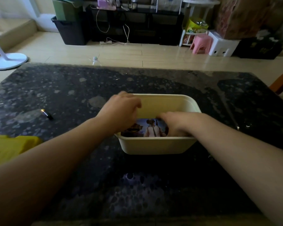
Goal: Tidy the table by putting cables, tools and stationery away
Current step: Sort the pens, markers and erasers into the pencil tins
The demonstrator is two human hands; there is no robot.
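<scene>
**Step in hand: stowing the printed pad.**

Both hands work inside the cream bin (pixel 155 145), which stands on the dark stone table (pixel 153 185).

- The left hand (pixel 121 111) reaches over the bin's left rim. Its fingers are bent downward; the tips are hidden behind the hand, so whether they grip anything cannot be told.
- The right hand (pixel 175 123) is lowered into the bin's right side. Its fingers curl round the right end of the printed pad (pixel 147 128), with the thumb lying over the pad's upper edge.
- The printed pad lies between the two hands, inside the bin and against the near wall. Its left end sits directly under the left fingers. It appears curved to fit, not flat.

**Judgement:** the pad is being seated in the bin; this step is nearly complete.

**Next move.**

1. Release the pad only once it stays below the rim; a bent pad is likely to spring back up.
2. Withdraw both hands clear of the rim.
3. Collect the battery (pixel 47 114), which lies on the table well to the left of the left fingers, apart from the bin. It is small and round, so pinch it rather than sweep it, or it may roll.

A yellow cloth (pixel 10 147) lies at the table's left edge, beyond the left forearm.
</scene>
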